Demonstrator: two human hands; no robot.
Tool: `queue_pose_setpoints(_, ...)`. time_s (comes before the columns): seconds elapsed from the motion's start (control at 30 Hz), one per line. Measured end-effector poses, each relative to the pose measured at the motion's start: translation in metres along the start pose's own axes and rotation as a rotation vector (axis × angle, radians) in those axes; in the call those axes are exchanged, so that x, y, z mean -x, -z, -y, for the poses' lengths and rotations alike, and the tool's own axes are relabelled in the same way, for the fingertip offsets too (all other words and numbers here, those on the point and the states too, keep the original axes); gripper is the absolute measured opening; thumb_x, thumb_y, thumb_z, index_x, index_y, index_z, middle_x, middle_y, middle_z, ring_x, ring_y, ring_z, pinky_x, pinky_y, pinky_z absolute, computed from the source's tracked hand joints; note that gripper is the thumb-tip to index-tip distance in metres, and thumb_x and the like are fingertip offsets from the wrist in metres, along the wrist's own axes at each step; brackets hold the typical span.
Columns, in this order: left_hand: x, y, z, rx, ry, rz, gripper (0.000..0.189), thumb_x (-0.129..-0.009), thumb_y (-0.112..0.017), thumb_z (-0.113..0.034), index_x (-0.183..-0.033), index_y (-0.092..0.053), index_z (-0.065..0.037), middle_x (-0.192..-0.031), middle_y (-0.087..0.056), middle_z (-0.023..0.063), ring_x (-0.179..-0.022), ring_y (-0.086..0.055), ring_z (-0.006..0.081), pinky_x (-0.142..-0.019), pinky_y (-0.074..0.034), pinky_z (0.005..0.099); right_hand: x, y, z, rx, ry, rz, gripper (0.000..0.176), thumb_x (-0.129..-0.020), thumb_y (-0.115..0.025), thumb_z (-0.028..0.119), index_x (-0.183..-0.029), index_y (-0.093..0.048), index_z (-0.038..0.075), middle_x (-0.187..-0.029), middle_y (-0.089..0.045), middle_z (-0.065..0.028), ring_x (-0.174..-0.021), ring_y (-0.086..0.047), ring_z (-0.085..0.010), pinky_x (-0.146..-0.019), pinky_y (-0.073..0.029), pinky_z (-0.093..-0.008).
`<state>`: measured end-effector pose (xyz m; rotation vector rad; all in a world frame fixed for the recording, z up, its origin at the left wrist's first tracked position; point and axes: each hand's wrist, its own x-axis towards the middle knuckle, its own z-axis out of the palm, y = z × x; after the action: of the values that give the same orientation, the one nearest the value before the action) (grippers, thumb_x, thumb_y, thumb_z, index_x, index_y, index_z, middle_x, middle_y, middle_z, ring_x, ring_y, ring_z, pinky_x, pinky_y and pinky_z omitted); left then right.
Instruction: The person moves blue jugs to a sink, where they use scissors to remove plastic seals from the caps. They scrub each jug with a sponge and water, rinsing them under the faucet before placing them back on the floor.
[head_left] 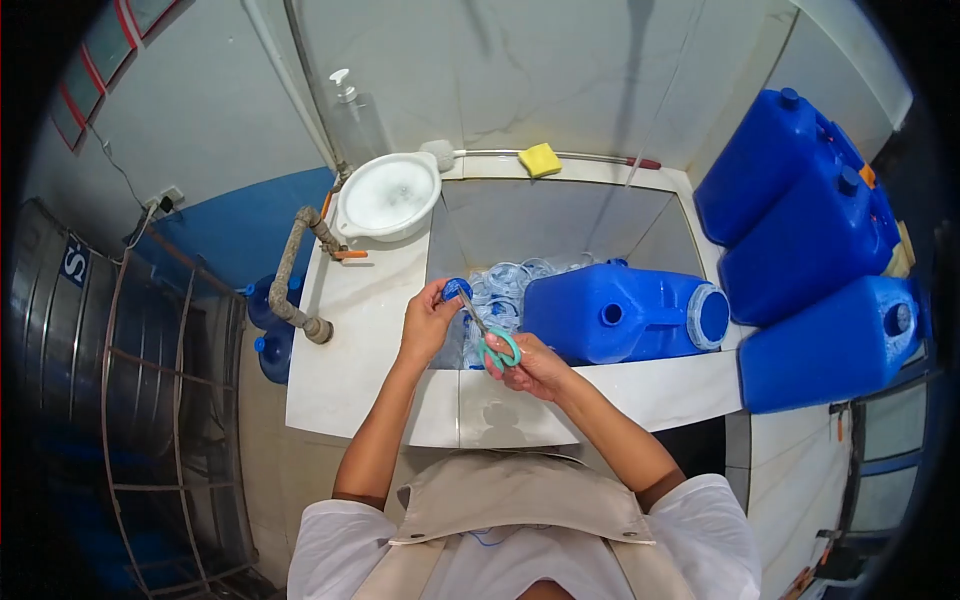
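Note:
My left hand (pixel 428 322) pinches a small round blue cap (pixel 456 289) over the near left corner of the sink. In my right hand (pixel 530 368) is a pair of scissors (pixel 501 347) with mint-green handles, its metal blades reaching up to the cap. Below and behind the cap, a heap of pale, ring-shaped pieces (pixel 508 284) lies in the sink (pixel 560 215). A blue jerrycan (pixel 573 312) rests on its side across the sink, just right of my right hand, with its small opening facing up and a wide pale-rimmed lid (pixel 708 316) at its right end.
Several blue jerrycans (pixel 765 165) stand along the right. At the back left are a white basin (pixel 390 195), a pump bottle (pixel 358 115) and a tap pipe (pixel 300 255). A yellow sponge (pixel 540 160) and a long-handled brush (pixel 438 152) lie on the back ledge. A metal rack (pixel 145 420) stands left.

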<state>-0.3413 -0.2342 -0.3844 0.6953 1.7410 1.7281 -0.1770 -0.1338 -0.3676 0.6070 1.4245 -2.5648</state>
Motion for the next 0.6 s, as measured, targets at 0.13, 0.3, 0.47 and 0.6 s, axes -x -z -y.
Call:
queue_pose_setpoints(0.13,0.002,-0.001,0.012,-0.429,-0.213,-0.091,0.028,-0.080,-0.065,-0.009,-0.106,-0.059,0.002,-0.087,-0.064,0.0096,-0.072,-0.056,0.0127,-0.066,-0.046,0.0256,0.008,-0.009,0.002,-0.118,0.005,0.002,0.047,-0.081,-0.062,0.054,-0.072,-0.053,0.008,-0.060,-0.052,-0.0002,-0.039,-0.034,-0.0027,-0.034,-0.025,-0.0170)
queue_pose_setpoints(0.3,0.002,0.001,0.011,-0.410,-0.309,-0.149,0.029,-0.079,-0.067,-0.011,-0.105,-0.060,0.001,-0.081,-0.063,0.0100,-0.068,-0.056,0.0141,-0.063,-0.046,0.0272,0.004,-0.011,-0.014,0.046,0.062,-0.058,0.045,-0.081,-0.063,0.052,-0.069,-0.054,0.009,-0.057,-0.050,0.0002,-0.039,-0.031,-0.0027,-0.035,-0.021,-0.0190)
queue_pose_setpoints(0.47,0.012,-0.006,-0.002,-0.275,-0.142,-0.076,0.028,-0.079,-0.067,-0.010,-0.104,-0.060,0.002,-0.079,-0.063,0.0059,-0.067,-0.054,0.0101,-0.061,-0.044,0.0237,-0.010,-0.010,-0.023,0.288,0.229,-0.343,0.038,-0.083,-0.065,0.042,-0.069,-0.056,0.007,-0.058,-0.052,-0.0005,-0.039,-0.033,-0.0034,-0.036,-0.021,-0.0192)
queue_pose_setpoints(0.6,0.010,-0.011,0.016,-0.163,-0.108,0.056,0.023,-0.081,-0.065,-0.005,-0.101,-0.059,0.003,-0.079,-0.063,0.0029,-0.067,-0.054,0.0078,-0.063,-0.044,0.0212,-0.007,0.013,-0.005,-0.055,0.099,-0.179,0.041,-0.081,-0.065,0.046,-0.071,-0.056,0.007,-0.062,-0.052,-0.0009,-0.048,-0.044,-0.0092,-0.043,-0.031,-0.0249)
